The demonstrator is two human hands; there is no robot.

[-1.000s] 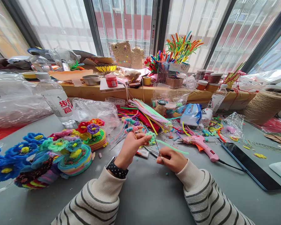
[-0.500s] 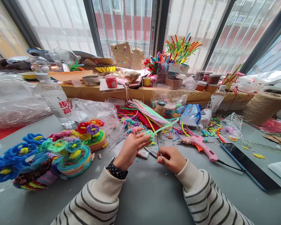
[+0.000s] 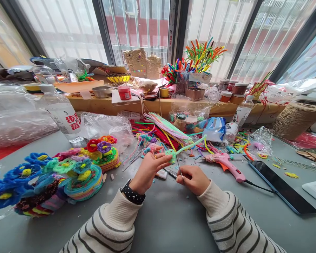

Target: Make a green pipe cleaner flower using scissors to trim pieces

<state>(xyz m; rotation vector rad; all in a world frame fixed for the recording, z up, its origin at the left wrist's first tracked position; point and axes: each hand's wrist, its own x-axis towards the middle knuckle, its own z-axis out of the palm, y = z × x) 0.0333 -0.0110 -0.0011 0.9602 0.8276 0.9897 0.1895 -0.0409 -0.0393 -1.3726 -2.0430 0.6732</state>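
Note:
In the middle of the head view, my left hand (image 3: 149,168) pinches a coiled light-green pipe-cleaner piece (image 3: 170,154) between its fingertips. A straight green pipe-cleaner tail (image 3: 192,143) sticks out from it, up and to the right. My right hand (image 3: 193,179) is closed around a slim metal tool (image 3: 179,163); whether it is scissors or tweezers I cannot tell. The tool's tip meets the green piece where the tail leaves the coil. Beneath my hands, a small white-labelled block (image 3: 162,174) lies on the grey table (image 3: 171,225).
Pipe-cleaner flower pieces (image 3: 81,175) stand at left beside a water bottle (image 3: 63,112). Bundled pipe cleaners (image 3: 168,126) lie behind my hands. To the right are a pink glue gun (image 3: 226,165), a phone (image 3: 281,186) and a twine spool (image 3: 297,119). A cluttered ledge (image 3: 147,105) runs along the back.
My left hand and the green piece have shifted slightly right, against the metal tool. The tail now reaches a little further right. My right hand has barely moved.

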